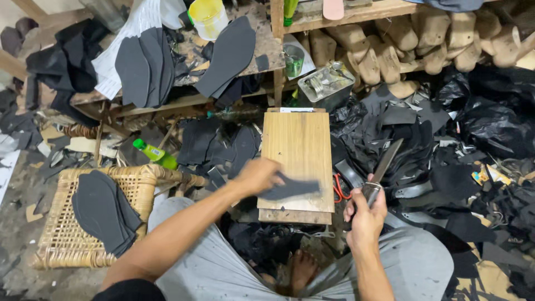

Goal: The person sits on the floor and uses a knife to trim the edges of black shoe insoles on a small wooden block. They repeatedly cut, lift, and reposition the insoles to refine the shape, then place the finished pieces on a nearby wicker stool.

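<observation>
The left hand point(257, 175) reaches across the near end of a wooden cutting board point(301, 145) and pinches one end of a dark, sole-shaped piece point(291, 189), fingers closed on it. The hand is blurred by motion, so how many fingers bear on the piece is hard to tell. The piece lies flat on the board's near part, its long axis running crosswise to the board, left to right, with the free end pointing toward the right hand.

The right hand point(365, 214) is clenched around the handle of a long knife point(384, 164), just off the board's right edge. The blade tilts up and away from the person, its tip clear of both board and piece. So the piece lies to the left of the knife hand, near it but not touching, while the left hand is the one on it.

The board itself runs lengthwise away from the person, propped between the knees, over grey cloth across the lap. Red-handled scissors point(337, 188) lie beside the board's right edge, just next to the knife hand. To the left sits a wicker stool point(53, 228) carrying a stack of dark insoles point(103, 209), with a green bottle point(155, 154) lying beyond it. Further out, more dark cut soles point(146, 64) lean on a low shelf, a yellow tub point(208, 17) stands above them, and wooden shoe lasts point(390, 53) are piled at the upper right over black scraps
</observation>
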The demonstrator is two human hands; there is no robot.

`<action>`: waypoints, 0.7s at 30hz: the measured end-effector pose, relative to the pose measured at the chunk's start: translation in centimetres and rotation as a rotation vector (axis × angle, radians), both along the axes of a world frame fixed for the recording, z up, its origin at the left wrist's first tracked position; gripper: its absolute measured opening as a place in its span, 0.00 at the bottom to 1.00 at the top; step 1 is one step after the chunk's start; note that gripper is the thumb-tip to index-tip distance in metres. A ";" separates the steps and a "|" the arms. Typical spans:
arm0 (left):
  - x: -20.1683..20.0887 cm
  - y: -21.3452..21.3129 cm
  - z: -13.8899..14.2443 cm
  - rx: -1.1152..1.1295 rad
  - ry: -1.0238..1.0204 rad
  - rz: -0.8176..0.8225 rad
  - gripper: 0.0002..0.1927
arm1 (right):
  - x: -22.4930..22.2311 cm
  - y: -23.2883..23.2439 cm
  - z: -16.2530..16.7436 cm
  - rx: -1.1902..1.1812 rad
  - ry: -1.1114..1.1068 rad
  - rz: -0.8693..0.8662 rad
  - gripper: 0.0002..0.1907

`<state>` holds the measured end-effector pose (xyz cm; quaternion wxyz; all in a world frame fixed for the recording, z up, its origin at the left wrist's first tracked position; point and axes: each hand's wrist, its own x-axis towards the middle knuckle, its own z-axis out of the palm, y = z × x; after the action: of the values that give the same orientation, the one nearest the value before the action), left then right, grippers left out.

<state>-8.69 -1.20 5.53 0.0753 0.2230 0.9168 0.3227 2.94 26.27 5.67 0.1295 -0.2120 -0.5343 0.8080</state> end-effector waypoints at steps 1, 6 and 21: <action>-0.2 -1.3 0.2 -0.194 0.089 0.076 0.08 | 0.3 -0.2 0.0 0.001 -0.015 0.010 0.33; -3.7 -6.1 1.6 0.040 0.379 0.672 0.08 | 0.5 -0.5 0.5 0.000 0.041 -0.002 0.33; -9.1 3.6 -0.7 0.365 0.200 0.718 0.15 | -0.2 0.5 -1.2 -0.093 -0.071 0.108 0.28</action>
<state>-17.83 2.36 4.85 -0.1723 -0.0707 0.8668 0.4626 2.78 26.78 4.45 0.0566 -0.2173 -0.5112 0.8296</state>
